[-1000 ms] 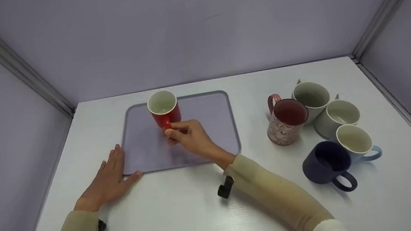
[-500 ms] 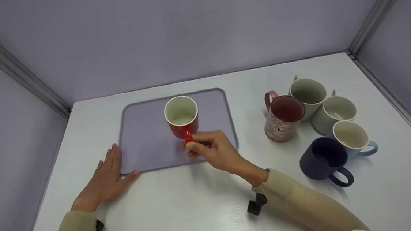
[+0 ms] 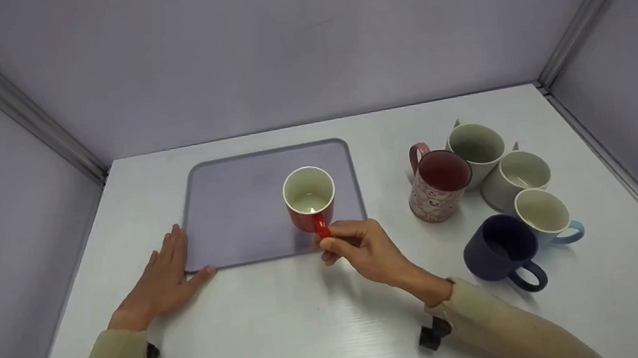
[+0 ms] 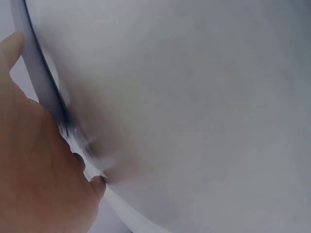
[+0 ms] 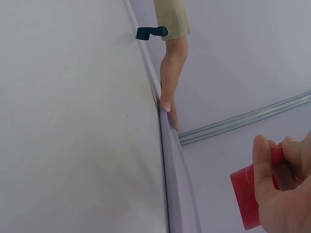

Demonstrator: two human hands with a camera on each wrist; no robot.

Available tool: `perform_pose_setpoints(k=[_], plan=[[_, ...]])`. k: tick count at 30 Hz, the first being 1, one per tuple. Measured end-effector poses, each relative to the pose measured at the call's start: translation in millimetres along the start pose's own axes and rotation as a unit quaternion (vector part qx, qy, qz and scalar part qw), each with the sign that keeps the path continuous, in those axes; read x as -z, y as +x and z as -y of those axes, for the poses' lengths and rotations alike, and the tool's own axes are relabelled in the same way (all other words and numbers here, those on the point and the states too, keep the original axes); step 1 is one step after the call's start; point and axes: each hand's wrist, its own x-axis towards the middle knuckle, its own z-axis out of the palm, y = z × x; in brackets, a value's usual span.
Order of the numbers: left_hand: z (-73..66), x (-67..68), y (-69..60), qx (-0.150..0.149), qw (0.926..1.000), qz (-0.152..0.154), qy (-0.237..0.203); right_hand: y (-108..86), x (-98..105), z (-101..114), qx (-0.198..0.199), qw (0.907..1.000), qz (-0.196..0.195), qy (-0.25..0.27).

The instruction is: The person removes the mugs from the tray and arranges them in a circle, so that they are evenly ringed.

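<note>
In the head view a red mug with a pale inside is upright over the right part of a grey-purple tray. My right hand pinches its handle between thumb and fingers. The right wrist view shows the red mug raised above the tray's level. Flat at the tray's near left corner lies my left hand, its fingers straight along the left rim and its thumb at the front rim. Part of the left hand fills the side of the left wrist view.
To the right stands a group of mugs: a pink patterned mug, a pale mug, another pale mug, a light-blue-handled mug and a dark blue mug. Walls rise behind and beside the white table.
My right hand has moved the red mug right and towards the near side, from the tray's upper left area to its right part. The left hand stays at the tray corner.
</note>
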Motion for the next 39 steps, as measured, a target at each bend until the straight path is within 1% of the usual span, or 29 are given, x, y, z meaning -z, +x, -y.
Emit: perform_pose_setpoints(k=[7, 11, 16, 18, 26, 31, 39], plan=[[0.8, -4.0, 0.4, 0.002, 1.0000, 0.000, 0.003, -17.4, 16, 0, -0.007, 0.9997, 0.005, -0.022], [1.7, -6.2, 1.1, 0.002, 1.0000, -0.001, 0.003, -30.6, 23, -2, -0.017, 0.9994, 0.009, -0.030], [1.9, -6.5, 1.1, 0.000, 1.0000, -0.003, 0.002, -48.8, 29, -2, -0.039, 0.9986, 0.007, -0.034], [1.4, -6.1, 1.5, 0.000, 1.0000, -0.004, 0.002, -55.7, 32, -1, -0.040, 0.9985, 0.007, -0.036], [-0.8, -3.2, 1.9, -0.001, 1.0000, 0.001, -0.003, -80.2, 42, 1, -0.019, 0.9989, -0.001, -0.042], [-0.4, -1.8, 0.5, 0.004, 1.0000, 0.005, -0.001, -92.5, 50, -1, 0.001, 0.9988, -0.020, -0.044], [-0.9, 0.0, 0.0, 0.003, 1.0000, 0.000, 0.003, -111.8, 63, -7, 0.013, 0.9969, -0.052, -0.058]])
